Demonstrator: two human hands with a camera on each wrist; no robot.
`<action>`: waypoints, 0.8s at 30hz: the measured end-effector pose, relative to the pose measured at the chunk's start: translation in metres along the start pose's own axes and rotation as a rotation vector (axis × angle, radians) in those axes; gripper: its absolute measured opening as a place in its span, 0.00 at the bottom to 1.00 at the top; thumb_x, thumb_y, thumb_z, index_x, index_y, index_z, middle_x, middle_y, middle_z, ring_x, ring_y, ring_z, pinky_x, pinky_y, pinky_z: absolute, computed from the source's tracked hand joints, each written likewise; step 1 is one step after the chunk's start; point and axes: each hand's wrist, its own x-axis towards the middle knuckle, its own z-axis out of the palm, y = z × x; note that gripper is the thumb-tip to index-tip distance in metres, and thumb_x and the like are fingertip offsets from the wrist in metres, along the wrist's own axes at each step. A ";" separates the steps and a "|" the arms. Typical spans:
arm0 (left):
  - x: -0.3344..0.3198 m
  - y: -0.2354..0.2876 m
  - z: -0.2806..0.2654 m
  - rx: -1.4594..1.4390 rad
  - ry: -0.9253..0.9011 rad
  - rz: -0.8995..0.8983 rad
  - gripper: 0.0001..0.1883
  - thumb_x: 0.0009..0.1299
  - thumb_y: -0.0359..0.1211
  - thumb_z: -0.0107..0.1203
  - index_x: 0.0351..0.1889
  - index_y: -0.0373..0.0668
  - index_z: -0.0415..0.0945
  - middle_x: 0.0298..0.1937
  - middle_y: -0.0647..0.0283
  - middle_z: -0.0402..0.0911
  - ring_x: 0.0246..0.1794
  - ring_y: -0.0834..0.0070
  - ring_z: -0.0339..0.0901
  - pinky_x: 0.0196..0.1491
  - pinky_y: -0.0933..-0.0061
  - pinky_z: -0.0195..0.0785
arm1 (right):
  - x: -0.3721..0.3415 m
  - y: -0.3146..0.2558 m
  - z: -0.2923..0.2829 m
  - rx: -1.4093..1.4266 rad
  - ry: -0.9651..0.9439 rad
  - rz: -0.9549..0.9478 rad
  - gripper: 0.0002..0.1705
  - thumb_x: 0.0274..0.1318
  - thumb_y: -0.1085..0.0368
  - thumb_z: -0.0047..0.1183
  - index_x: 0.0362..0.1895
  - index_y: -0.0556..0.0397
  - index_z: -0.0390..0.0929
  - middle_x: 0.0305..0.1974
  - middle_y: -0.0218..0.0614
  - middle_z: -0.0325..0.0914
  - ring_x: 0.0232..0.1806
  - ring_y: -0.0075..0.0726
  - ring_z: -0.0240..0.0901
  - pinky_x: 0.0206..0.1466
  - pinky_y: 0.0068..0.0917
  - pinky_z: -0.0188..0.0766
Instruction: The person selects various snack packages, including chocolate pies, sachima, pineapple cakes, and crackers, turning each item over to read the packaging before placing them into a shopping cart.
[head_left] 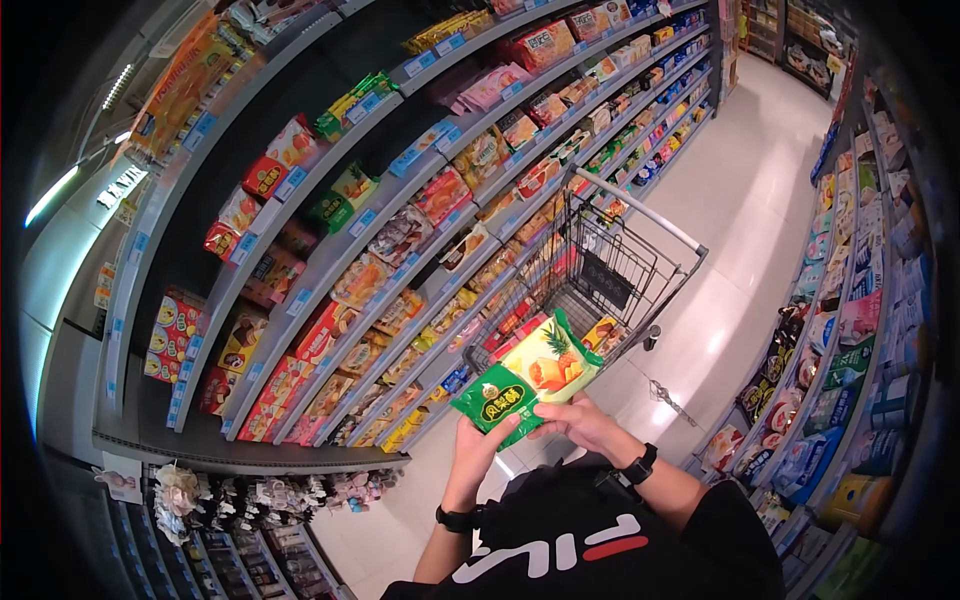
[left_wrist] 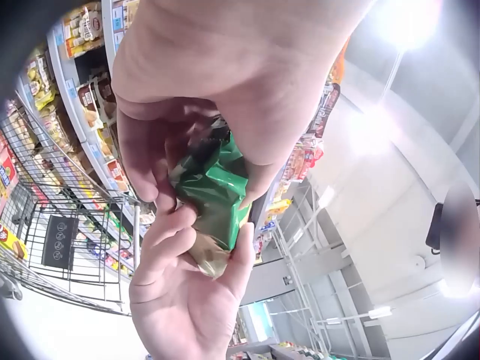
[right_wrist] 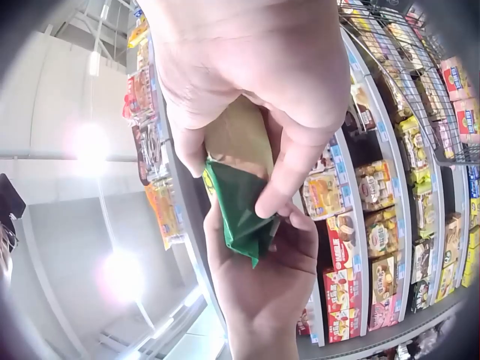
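Note:
Both hands hold a green and cream snack packet [head_left: 528, 372] with a pineapple and pastry printed on its front, facing up in front of the chest. At its green end, the left hand [head_left: 477, 446] grips the lower corner. The right hand [head_left: 583, 424] grips the near long edge, thumb on the front. In the left wrist view the green wrapper [left_wrist: 217, 191] is creased between the two hands. From the right wrist, the folded green end of the packet [right_wrist: 241, 202] shows between the fingers, with its plain back partly covered by them.
A wire shopping cart [head_left: 640, 262] stands just beyond the packet, with several packages in it. Long shelves [head_left: 385, 300] of packaged snacks run along the left. More stocked shelves [head_left: 840, 370] line the right side of the aisle floor [head_left: 735, 215].

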 end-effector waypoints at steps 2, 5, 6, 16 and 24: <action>-0.006 -0.002 -0.008 -0.008 0.006 0.043 0.20 0.72 0.27 0.65 0.61 0.34 0.77 0.54 0.61 0.85 0.52 0.77 0.82 0.56 0.74 0.76 | -0.002 0.014 0.011 -0.013 -0.011 -0.006 0.33 0.64 0.66 0.63 0.70 0.54 0.64 0.59 0.40 0.79 0.53 0.39 0.83 0.47 0.40 0.88; -0.020 -0.009 -0.033 0.028 -0.055 -0.009 0.22 0.73 0.31 0.65 0.63 0.34 0.74 0.56 0.61 0.84 0.53 0.78 0.81 0.56 0.74 0.75 | -0.003 0.039 0.029 0.007 0.089 -0.094 0.32 0.64 0.66 0.62 0.69 0.54 0.65 0.58 0.41 0.79 0.53 0.39 0.83 0.46 0.40 0.88; -0.029 -0.013 -0.042 0.025 -0.048 0.000 0.22 0.73 0.31 0.65 0.63 0.34 0.74 0.56 0.61 0.84 0.53 0.78 0.81 0.56 0.74 0.75 | -0.003 0.049 0.032 0.031 0.100 -0.109 0.31 0.64 0.66 0.62 0.69 0.54 0.65 0.57 0.41 0.80 0.51 0.39 0.84 0.46 0.39 0.88; -0.115 -0.064 -0.130 -0.072 -0.057 0.082 0.20 0.75 0.31 0.63 0.62 0.34 0.74 0.53 0.61 0.84 0.51 0.79 0.80 0.55 0.75 0.74 | -0.027 0.148 0.098 0.080 0.096 -0.199 0.27 0.68 0.62 0.58 0.67 0.53 0.66 0.54 0.42 0.83 0.47 0.42 0.86 0.43 0.42 0.89; -0.166 -0.094 -0.151 0.026 -0.075 0.102 0.19 0.75 0.30 0.63 0.61 0.32 0.75 0.52 0.61 0.85 0.51 0.78 0.81 0.55 0.74 0.75 | -0.072 0.204 0.122 -0.062 0.206 -0.272 0.33 0.69 0.50 0.54 0.70 0.53 0.65 0.56 0.40 0.82 0.48 0.39 0.85 0.42 0.40 0.88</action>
